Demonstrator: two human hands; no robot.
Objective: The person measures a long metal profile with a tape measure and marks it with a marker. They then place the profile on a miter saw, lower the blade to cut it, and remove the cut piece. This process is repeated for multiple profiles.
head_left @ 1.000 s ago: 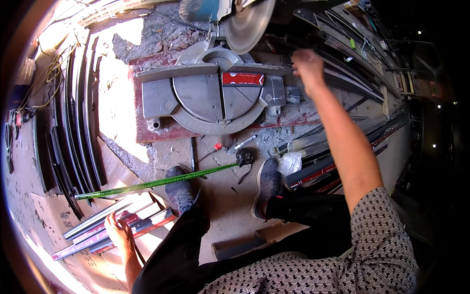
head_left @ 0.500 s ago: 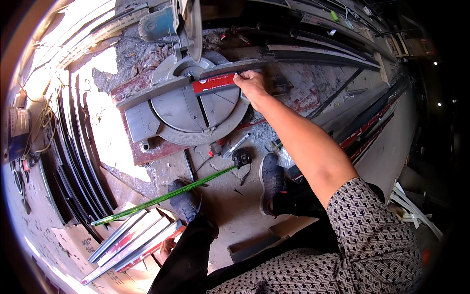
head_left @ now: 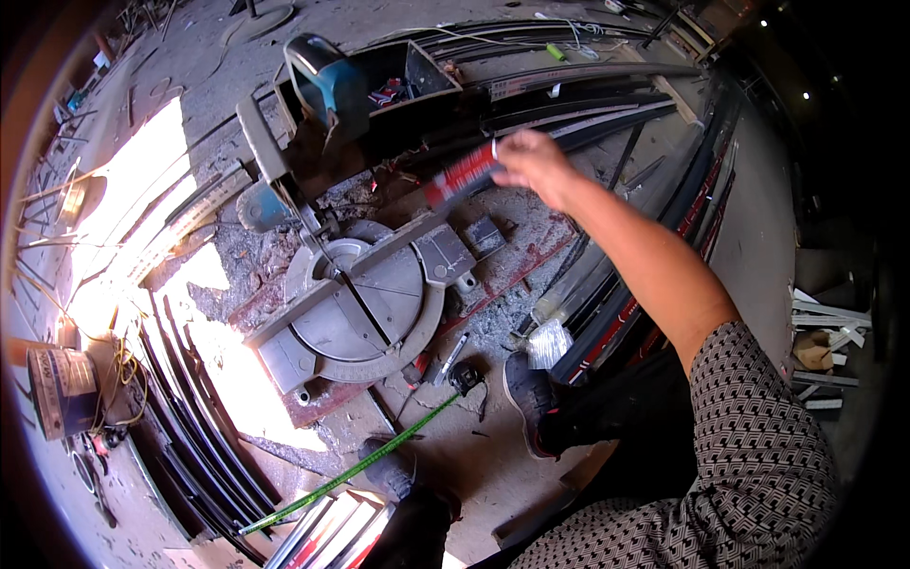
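My right hand is closed round one end of a short dark metal profile offcut with a red label. Motion blurs the piece, which hangs in the air beyond the right end of the mitre saw's fence. Below and to the left stands the mitre saw, its grey round table bare and its teal-handled head raised. By my feet lies a black tape measure with its green blade drawn out toward the lower left. A white marker pen rests beside it. My left hand is out of view.
Behind the saw is a dark open box with red-labelled offcuts inside. Long black profiles lie at the left, more at the right. Pale strips are stacked at the lower edge. A bucket stands far left.
My right hand has lifted the offcut off the saw table and carried it up, beyond the fence. The view has shifted, showing the raised saw head and the box. My left hand has left view.
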